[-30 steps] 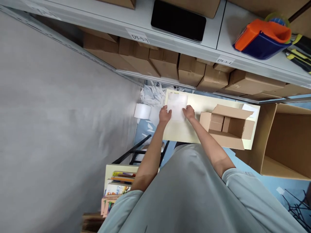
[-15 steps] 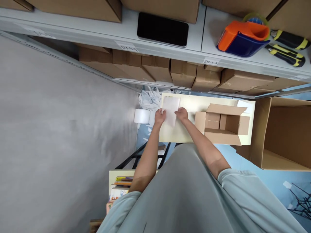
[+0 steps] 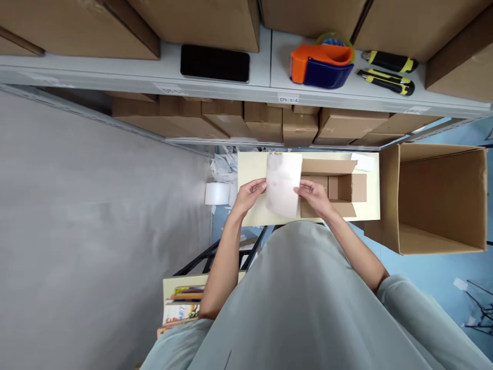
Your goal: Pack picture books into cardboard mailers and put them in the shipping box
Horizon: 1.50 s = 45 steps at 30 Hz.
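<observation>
Between my two hands is a flat white rectangular packet (image 3: 284, 185), held upright by its side edges; a bit of colour shows at its top edge, and what is inside cannot be made out. My left hand (image 3: 250, 195) pinches the left edge with thumb and fingers. On the right edge, my right hand (image 3: 314, 196) grips it the same way. Partly behind the packet and my right hand stands an open cardboard box (image 3: 341, 209), flaps spread, on a pale yellow table (image 3: 252, 215).
A white roll (image 3: 216, 193) and crumpled white scraps (image 3: 224, 167) lie left of the table. A large open carton (image 3: 442, 200) stands at right. The shelf ahead carries a phone (image 3: 214, 63), a tape dispenser (image 3: 323, 67) and utility knives (image 3: 387, 81). Books (image 3: 181, 311) sit at lower left.
Both hands have lifted the packet off the table and carried it right, towards the open box. It now looks larger and overlaps the box's left side. The whole view has shifted too.
</observation>
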{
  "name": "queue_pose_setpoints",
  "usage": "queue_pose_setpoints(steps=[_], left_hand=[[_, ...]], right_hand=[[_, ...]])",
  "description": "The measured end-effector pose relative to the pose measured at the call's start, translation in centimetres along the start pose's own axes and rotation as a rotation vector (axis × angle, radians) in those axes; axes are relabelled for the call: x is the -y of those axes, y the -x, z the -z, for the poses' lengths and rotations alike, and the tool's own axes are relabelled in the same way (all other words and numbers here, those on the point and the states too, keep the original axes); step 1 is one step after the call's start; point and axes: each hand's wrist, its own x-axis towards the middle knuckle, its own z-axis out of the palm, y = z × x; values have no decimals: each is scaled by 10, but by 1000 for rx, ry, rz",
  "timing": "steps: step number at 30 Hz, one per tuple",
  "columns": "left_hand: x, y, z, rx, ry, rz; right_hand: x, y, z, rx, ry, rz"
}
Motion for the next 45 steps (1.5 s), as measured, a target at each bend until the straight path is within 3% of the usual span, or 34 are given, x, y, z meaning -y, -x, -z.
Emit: queue_pose_setpoints(steps=[4, 8, 14, 17, 21, 23, 26, 30, 33, 35, 40, 42, 45], left_hand=[[-33, 25, -45, 169, 76, 71], [-57, 46, -94, 278, 125, 118], [-68, 64, -158, 170, 136, 60], [-71, 71, -181, 115, 147, 33], [-75, 80, -210, 17, 79, -41], [-75, 86, -226, -48, 7, -115], [-70, 97, -252, -119, -163, -284], [-59, 115, -280, -160, -391, -622], [-62, 126, -288, -74, -443, -778], [-70, 128, -284, -57, -409, -753], [-92, 102, -246, -404, -264, -449], [-93, 87, -231, -278, -103, -292], [-86, 74, -224, 77, 109, -76]], right_hand=[[15, 35, 59, -11, -86, -62], [21, 53, 99, -42, -117, -54], [19, 50, 147, -12, -156, -41], [21, 47, 166, -32, -63, 0], [38, 63, 170, -309, 309, 215], [49, 77, 158, -307, 418, 274], [61, 97, 132, -189, 415, 315], [65, 105, 117, -299, 418, 338], [68, 101, 134, -355, 389, 330], [72, 97, 153, -319, 326, 354], [76, 101, 189, -176, 130, 262], [75, 105, 197, -156, 81, 205], [72, 109, 205, -160, 33, 155]])
